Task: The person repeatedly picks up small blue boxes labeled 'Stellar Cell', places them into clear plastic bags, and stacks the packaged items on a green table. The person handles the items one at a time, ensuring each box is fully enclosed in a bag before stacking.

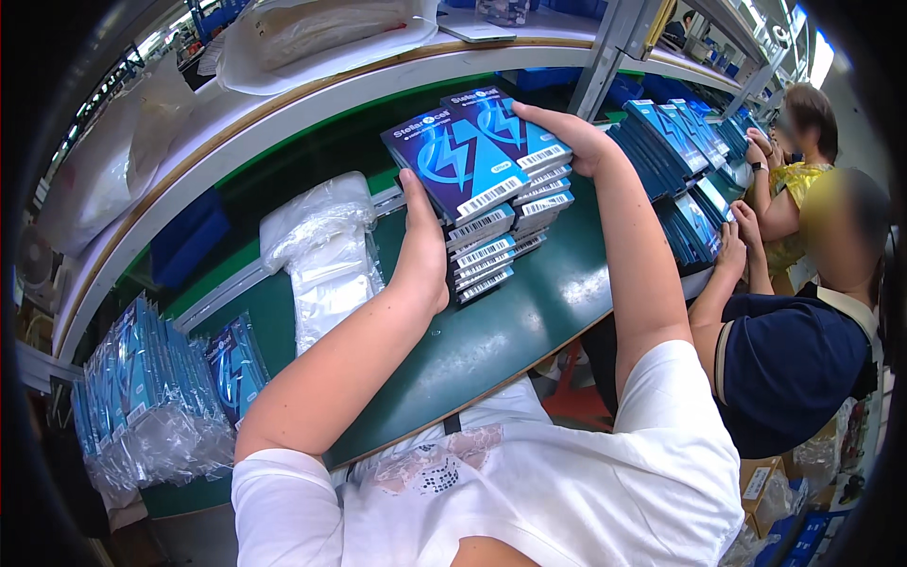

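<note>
Head view: got blue box stacks (487, 177) upper center of frame, sandwiched between left hand (423, 241) and right hand (569, 137), parted wide; can't tell grip.

On the table (557, 293), two stacks of flat boxes (482, 180) stand side by side, between the left hand (425, 241) and the right hand (570, 137). To their left lies a pile of clear bags (326, 246); farther left are bagged boxes (156, 378). The shelf (529, 61) runs behind. On the right, other box stacks (675, 175) stand before two co-workers (794, 373).
</note>
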Motion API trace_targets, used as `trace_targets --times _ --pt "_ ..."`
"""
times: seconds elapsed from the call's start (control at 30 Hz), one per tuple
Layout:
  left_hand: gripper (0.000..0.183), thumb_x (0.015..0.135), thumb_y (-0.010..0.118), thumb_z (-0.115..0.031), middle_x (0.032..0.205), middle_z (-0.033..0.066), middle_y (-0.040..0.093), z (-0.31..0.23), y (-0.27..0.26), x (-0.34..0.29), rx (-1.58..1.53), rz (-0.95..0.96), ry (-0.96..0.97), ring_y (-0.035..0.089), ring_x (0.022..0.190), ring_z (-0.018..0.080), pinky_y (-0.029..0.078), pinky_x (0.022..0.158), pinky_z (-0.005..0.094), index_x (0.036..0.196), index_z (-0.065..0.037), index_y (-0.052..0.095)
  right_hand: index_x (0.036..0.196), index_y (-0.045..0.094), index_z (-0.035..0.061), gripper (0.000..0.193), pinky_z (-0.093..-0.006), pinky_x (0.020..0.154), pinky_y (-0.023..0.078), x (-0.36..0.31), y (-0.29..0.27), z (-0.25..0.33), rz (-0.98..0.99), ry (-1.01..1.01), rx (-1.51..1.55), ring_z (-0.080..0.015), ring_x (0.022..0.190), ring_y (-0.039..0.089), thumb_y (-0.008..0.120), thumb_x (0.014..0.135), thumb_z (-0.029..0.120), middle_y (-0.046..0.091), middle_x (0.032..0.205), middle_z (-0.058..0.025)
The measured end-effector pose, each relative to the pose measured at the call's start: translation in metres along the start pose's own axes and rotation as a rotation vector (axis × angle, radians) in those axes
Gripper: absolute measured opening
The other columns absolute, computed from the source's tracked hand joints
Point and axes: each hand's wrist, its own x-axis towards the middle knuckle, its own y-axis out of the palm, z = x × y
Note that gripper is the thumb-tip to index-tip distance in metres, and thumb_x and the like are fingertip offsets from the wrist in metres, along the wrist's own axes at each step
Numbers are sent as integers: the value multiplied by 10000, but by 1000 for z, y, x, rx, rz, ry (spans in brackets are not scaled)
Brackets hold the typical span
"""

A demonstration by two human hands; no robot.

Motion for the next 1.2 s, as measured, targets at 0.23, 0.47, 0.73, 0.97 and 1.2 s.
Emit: trace_targets --times 0.23,0.47,0.73,0.97,1.2 --pt "877 849 160 -759 1299 184 497 -11 9 -6 23 -85 -43 539 1156 312 474 948 426 1370 -85 368 1143 609 10 619 -294 828 505 -14 -5 -5 73 -50 74 -168 917 653 568 855 557 671 1028 -118" --pt "896 845 146 -765 1343 189 454 -4 -7 -5 88 -188 -135 482 1206 317 414 988 439 1378 -78 364 1434 324 74 1002 -426 1075 288 0 -15 -54 129 82 263 -292 1310 382 323 771 826 382 1433 -172" --pt "982 784 196 -822 1299 226 482 7 3 11 -264 -95 -54 536 1144 362 482 921 490 1357 -46 376 1187 555 44 413 -390 853 514 -12 7 -73 -108 184 430 -223 1011 620 439 958 367 624 1146 -111" --pt "1007 807 250 -795 1359 231 392 48 -14 32 -359 -68 -75 477 1210 324 433 982 429 1400 18 213 1205 542 41 440 -387 862 510 -12 -31 -116 -153 146 572 -254 1035 602 498 927 378 603 1179 -126" --pt "1109 805 217 -808 1458 291 195 43 -30 -2 52 -231 -81 250 1359 303 215 1105 395 1420 108 107 1201 551 42 439 -394 879 502 -5 -37 -110 -59 81 529 -243 1015 615 496 929 383 623 1159 -112"
